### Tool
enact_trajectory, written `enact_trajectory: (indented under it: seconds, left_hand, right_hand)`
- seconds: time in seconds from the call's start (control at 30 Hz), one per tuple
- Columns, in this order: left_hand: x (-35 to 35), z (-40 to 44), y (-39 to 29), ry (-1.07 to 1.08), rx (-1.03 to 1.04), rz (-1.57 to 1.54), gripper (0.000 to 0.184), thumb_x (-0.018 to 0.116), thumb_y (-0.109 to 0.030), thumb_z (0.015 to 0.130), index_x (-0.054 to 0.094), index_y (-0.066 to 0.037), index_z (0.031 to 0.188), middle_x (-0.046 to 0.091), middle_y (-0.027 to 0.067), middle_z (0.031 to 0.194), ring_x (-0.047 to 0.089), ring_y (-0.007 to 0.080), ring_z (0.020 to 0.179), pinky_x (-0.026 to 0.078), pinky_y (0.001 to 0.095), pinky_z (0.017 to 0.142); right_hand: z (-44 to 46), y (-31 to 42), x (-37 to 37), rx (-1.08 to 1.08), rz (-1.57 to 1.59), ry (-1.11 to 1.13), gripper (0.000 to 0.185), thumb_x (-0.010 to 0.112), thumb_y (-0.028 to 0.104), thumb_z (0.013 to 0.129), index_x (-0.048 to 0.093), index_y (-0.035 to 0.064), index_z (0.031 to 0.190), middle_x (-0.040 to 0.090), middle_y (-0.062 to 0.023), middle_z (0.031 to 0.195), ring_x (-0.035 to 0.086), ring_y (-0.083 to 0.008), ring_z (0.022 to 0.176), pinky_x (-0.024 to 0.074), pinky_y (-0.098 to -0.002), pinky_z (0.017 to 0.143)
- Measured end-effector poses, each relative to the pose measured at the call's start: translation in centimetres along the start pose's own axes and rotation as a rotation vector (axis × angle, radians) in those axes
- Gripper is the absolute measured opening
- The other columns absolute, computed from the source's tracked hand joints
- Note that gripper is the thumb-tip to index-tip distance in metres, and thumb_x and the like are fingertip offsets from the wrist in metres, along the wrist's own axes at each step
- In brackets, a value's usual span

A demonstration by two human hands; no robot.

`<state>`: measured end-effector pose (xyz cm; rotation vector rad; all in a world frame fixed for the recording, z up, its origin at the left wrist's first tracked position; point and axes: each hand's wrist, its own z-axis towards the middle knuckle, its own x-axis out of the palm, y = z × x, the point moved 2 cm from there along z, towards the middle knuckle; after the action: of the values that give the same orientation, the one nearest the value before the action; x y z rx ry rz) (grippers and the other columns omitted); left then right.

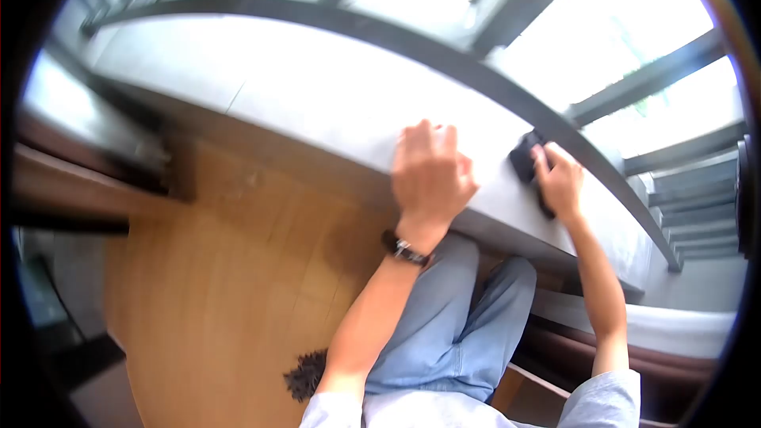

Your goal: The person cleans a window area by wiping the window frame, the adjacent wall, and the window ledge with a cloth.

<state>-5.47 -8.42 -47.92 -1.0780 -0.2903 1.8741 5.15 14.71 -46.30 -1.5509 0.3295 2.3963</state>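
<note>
My left hand (432,178), with a dark wristwatch (404,249) on its wrist, is over the pale window sill (317,87). Its back faces me and the fingers are curled in. Whatever they may hold is hidden and slightly blurred. Farther right, my right hand (561,182) grips a black object (524,157) at the sill near the window frame. Part of that object shows past the thumb and part below the palm; its exact kind is unclear.
Dark window bars (523,4) curve along the sill's far side. Below lies a wooden floor (230,293). My knees in blue jeans (428,333) sit close to the sill's front edge. A dark fuzzy thing (306,376) is by my left elbow. Brown furniture (87,178) stands at left.
</note>
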Motion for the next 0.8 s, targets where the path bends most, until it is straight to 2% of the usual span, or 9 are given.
enact_trajectory:
  seconds: [0.17, 0.27, 0.3, 0.33, 0.37, 0.43, 0.57, 0.7, 0.8]
  left_hand:
    - [0.1, -0.6, 0.4, 0.06, -0.04, 0.05, 0.03, 0.064, -0.014, 0.073, 0.062, -0.007, 0.102, 0.055, 0.0118, 0.101, 0.056, 0.0319, 0.094, 0.052, 0.0444, 0.073]
    - [-0.3, -0.4, 0.6, 0.002, -0.019, 0.056, 0.038, 0.063, -0.013, 0.077, 0.063, -0.012, 0.114, 0.055, 0.0098, 0.108, 0.056, 0.0314, 0.1, 0.053, 0.0443, 0.074]
    - [-0.3, -0.4, 0.4, 0.001, 0.007, 0.048, 0.038, 0.063, -0.013, 0.077, 0.063, -0.012, 0.114, 0.055, 0.0098, 0.108, 0.056, 0.0314, 0.1, 0.053, 0.0443, 0.074]
    - [-0.3, -0.5, 0.4, 0.003, -0.002, 0.05, 0.038, 0.063, -0.013, 0.077, 0.063, -0.012, 0.115, 0.054, 0.0097, 0.108, 0.056, 0.0315, 0.099, 0.053, 0.0446, 0.073]
    - [-0.4, -0.4, 0.3, -0.001, -0.015, 0.056, 0.038, 0.064, -0.013, 0.077, 0.063, -0.012, 0.115, 0.054, 0.0096, 0.109, 0.055, 0.0316, 0.099, 0.053, 0.0449, 0.073]
    - [-0.6, -0.3, 0.3, 0.035, -0.047, 0.032, 0.039, 0.064, -0.014, 0.077, 0.063, -0.013, 0.116, 0.053, 0.0093, 0.111, 0.054, 0.0327, 0.103, 0.052, 0.0462, 0.082]
    - [-2.5, 1.1, 1.6, 0.051, 0.096, 0.019, 0.038, 0.064, -0.017, 0.079, 0.062, -0.011, 0.116, 0.053, 0.0105, 0.119, 0.049, 0.0382, 0.122, 0.038, 0.0585, 0.105]
    - [-3.0, 4.0, 5.6, 0.08, 0.028, 0.188, 0.039, 0.063, -0.018, 0.084, 0.057, -0.009, 0.121, 0.05, 0.013, 0.127, 0.039, 0.044, 0.136, 0.027, 0.0699, 0.111]
    - [-1.8, 4.0, 4.8, 0.066, 0.049, 0.338, 0.041, 0.062, -0.018, 0.086, 0.055, -0.008, 0.125, 0.048, 0.0141, 0.13, 0.037, 0.0453, 0.138, 0.027, 0.0685, 0.112]
  right_hand:
    - [-0.7, 3.8, -1.1, -0.018, 0.14, 0.096, 0.033, 0.061, 0.03, 0.093, 0.063, 0.0028, 0.075, 0.06, -0.0192, 0.07, 0.06, -0.0404, 0.069, 0.046, -0.0458, 0.064]
    - [4.8, 3.7, 3.2, 0.124, 0.313, 0.293, 0.029, 0.063, 0.03, 0.094, 0.072, 0.0022, 0.098, 0.071, -0.0194, 0.096, 0.067, -0.0353, 0.083, 0.0513, -0.0446, 0.078]
    - [4.2, 0.5, 7.7, -0.084, 0.413, 0.024, 0.028, 0.063, 0.026, 0.093, 0.069, 0.0038, 0.109, 0.069, -0.0193, 0.106, 0.065, -0.0338, 0.095, 0.0503, -0.0445, 0.084]
    - [6.7, 4.6, 3.6, 0.03, 0.481, -0.042, 0.03, 0.062, 0.025, 0.093, 0.065, 0.0052, 0.116, 0.067, -0.0184, 0.112, 0.062, -0.0341, 0.098, 0.0499, -0.042, 0.088]
    - [6.7, 4.5, 5.0, -0.107, 0.338, -0.297, 0.028, 0.063, 0.024, 0.092, 0.067, 0.0042, 0.11, 0.067, -0.0207, 0.102, 0.063, -0.0352, 0.091, 0.0506, -0.0429, 0.083]
    - [6.1, 5.8, 4.0, 0.145, 0.505, 0.053, 0.025, 0.065, 0.028, 0.09, 0.07, 0.0054, 0.1, 0.066, -0.0198, 0.088, 0.063, -0.0357, 0.08, 0.0504, -0.0439, 0.074]
    - [-4.3, 7.0, -3.4, -0.167, 0.15, 0.012, 0.031, 0.069, 0.026, 0.085, 0.061, 0.0082, 0.062, 0.057, -0.0131, 0.06, 0.058, -0.03, 0.058, 0.0434, -0.0429, 0.057]
    - [-4.7, 5.5, -4.4, -0.281, 0.193, 0.039, 0.035, 0.069, 0.028, 0.085, 0.054, 0.0091, 0.06, 0.054, -0.0103, 0.055, 0.057, -0.0291, 0.055, 0.0429, -0.042, 0.056]
    - [3.0, 2.9, 1.9, 0.077, 0.231, 0.44, 0.027, 0.062, 0.025, 0.092, 0.069, 0.0013, 0.103, 0.068, -0.0217, 0.093, 0.065, -0.0379, 0.084, 0.0509, -0.0467, 0.081]
